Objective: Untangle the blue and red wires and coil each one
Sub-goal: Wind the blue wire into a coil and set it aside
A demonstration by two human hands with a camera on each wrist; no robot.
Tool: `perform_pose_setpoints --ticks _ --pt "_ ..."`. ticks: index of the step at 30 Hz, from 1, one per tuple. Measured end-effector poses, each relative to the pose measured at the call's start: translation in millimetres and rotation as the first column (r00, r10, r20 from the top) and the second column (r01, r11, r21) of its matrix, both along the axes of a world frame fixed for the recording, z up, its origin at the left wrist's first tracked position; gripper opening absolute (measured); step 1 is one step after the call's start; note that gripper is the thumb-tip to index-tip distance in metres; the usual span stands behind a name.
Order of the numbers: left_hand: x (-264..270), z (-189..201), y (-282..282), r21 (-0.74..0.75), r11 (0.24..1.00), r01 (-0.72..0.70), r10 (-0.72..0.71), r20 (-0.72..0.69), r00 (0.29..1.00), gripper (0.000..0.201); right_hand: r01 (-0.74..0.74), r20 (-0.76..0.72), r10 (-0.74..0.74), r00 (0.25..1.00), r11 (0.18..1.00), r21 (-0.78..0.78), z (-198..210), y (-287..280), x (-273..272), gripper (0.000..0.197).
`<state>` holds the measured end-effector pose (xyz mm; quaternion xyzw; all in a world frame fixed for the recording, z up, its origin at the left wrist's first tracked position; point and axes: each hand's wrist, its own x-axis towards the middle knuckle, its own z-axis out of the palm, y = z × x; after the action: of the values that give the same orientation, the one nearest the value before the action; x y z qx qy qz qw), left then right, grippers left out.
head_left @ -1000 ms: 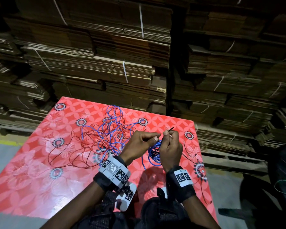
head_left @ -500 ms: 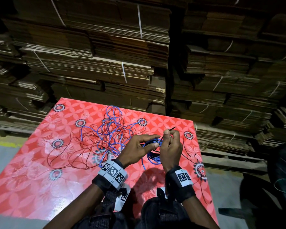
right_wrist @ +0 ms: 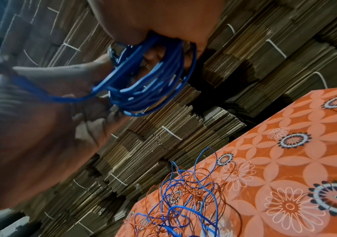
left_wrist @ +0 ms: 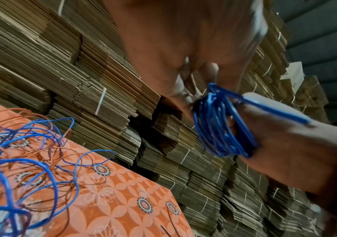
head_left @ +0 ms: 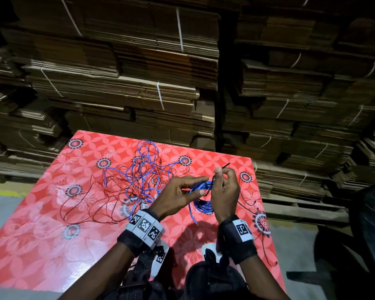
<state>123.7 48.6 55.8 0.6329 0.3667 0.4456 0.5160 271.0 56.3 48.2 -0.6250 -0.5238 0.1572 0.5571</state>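
Blue and thin red wires lie in a loose tangle (head_left: pixel 143 176) on the table's far middle; it also shows in the wrist views (left_wrist: pixel 21 160) (right_wrist: pixel 183 200). A coil of blue wire (head_left: pixel 204 191) hangs between my hands above the table. My right hand (head_left: pixel 220 176) grips the coil (right_wrist: pixel 149 80) at its top and also pinches a thin dark wire end (head_left: pixel 225 165) that sticks up. My left hand (head_left: pixel 198 185) holds a blue strand (right_wrist: pixel 41 94) running into the coil (left_wrist: pixel 220 128). A short blue tail (head_left: pixel 192 215) dangles below.
The table wears a red flowered cloth (head_left: pixel 41 245). Strapped stacks of flat cardboard (head_left: pixel 139 72) rise right behind its far edge. A thin dark wire (head_left: pixel 247 202) trails along the right edge. A dark chair (head_left: pixel 372 234) stands at the right.
My left hand has swung from beside the right thumb down across the coil, carrying the blue strand with it. The right hand has held its place.
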Motion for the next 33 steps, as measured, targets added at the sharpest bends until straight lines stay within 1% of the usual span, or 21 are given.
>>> perform_pose_setpoints --ticks 3,5,8,9,11,13,15,18,21,23,25,28,33 --pt "5.5 -2.2 -0.6 0.002 0.995 -0.105 0.105 -0.006 0.994 0.032 -0.055 -0.003 0.055 0.999 0.998 -0.045 1.1 2.6 1.4 0.020" --pt "9.2 -4.2 -0.5 -0.009 0.986 -0.169 0.169 -0.001 0.986 0.030 -0.119 -0.014 0.118 0.993 0.991 -0.064 6.4 5.1 3.6 0.021" --pt "9.8 -5.6 0.2 -0.041 0.972 -0.230 0.230 -0.001 0.973 0.029 -0.199 -0.033 0.197 0.980 0.978 -0.059 20.6 5.7 7.8 0.020" --pt "9.1 -5.7 1.3 -0.050 0.968 -0.245 0.246 0.002 0.969 0.028 -0.214 -0.055 0.211 0.976 0.976 -0.047 25.7 5.6 8.7 0.017" --pt "7.9 -3.6 2.3 -0.055 0.962 -0.269 0.270 0.008 0.963 0.024 -0.258 -0.157 0.249 0.956 0.965 -0.040 34.9 4.7 9.6 0.014" --pt "7.7 -0.3 3.7 -0.054 0.955 -0.292 0.293 0.023 0.956 0.021 -0.328 -0.253 0.308 0.917 0.944 -0.041 42.0 3.0 9.7 0.022" --pt "8.0 3.1 4.7 -0.046 0.949 -0.311 0.312 0.026 0.950 0.023 -0.380 -0.326 0.350 0.878 0.924 -0.033 48.9 0.0 9.6 0.027" --pt "9.3 6.3 5.2 -0.025 0.944 -0.330 0.330 0.018 0.944 0.025 -0.378 -0.383 0.343 0.858 0.926 -0.018 60.8 -6.0 11.8 0.028" --pt "10.3 12.0 7.1 0.016 0.930 -0.368 0.368 0.014 0.930 0.026 -0.408 -0.371 0.375 0.849 0.913 -0.010 68.5 -13.1 15.3 0.017" --pt "10.3 15.8 8.8 0.051 0.920 -0.390 0.390 0.008 0.921 0.025 -0.460 -0.332 0.423 0.843 0.887 -0.039 69.8 -18.6 15.9 0.012" --pt "10.0 18.7 9.7 0.054 0.916 -0.399 0.398 0.023 0.917 0.025 -0.482 -0.303 0.438 0.846 0.872 -0.086 68.8 -22.1 16.0 0.008" --pt "10.2 21.2 8.7 0.059 0.913 -0.404 0.403 0.036 0.915 0.028 -0.488 -0.276 0.438 0.855 0.860 -0.147 67.0 -22.7 15.8 0.013" --pt "11.2 24.0 6.2 0.092 0.899 -0.428 0.427 0.028 0.904 0.026 -0.503 -0.279 0.445 0.851 0.843 -0.191 69.4 -22.4 14.5 0.018"
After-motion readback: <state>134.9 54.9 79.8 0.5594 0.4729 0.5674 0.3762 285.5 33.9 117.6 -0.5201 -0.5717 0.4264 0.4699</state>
